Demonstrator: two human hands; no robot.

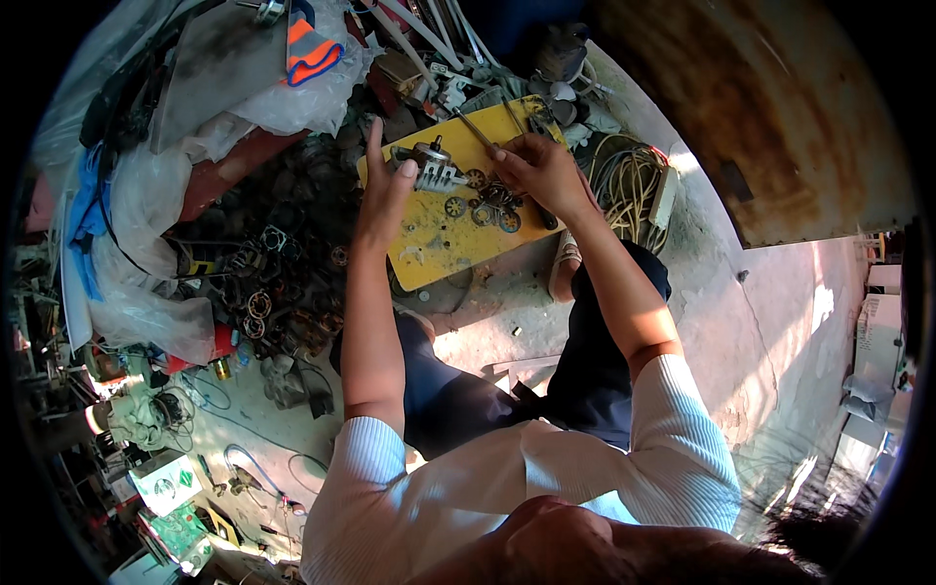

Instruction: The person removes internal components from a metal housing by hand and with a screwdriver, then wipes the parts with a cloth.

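Note:
My left hand [386, 195] is at the left side of a yellow board, its index finger stretched up and its thumb against a finned metal motor part [436, 174]. A short shaft sticks up from that part; the hand's other fingers are hidden. Over the board's right half, my right hand [541, 174] pinches a slim metal rod-like tool [474, 128] that points up and left. Whether the tool has a handle cannot be made out. Between the hands lie several small round gears and dark parts [485, 210] on the yellow board [429, 255].
Dark, greasy machine parts [258, 304] are heaped left of the board. A coiled cable [624, 185] and a power strip [664, 198] lie to its right. Clear plastic sheeting [161, 234] hangs at the left. A rusty brown panel [770, 117] stands at the upper right.

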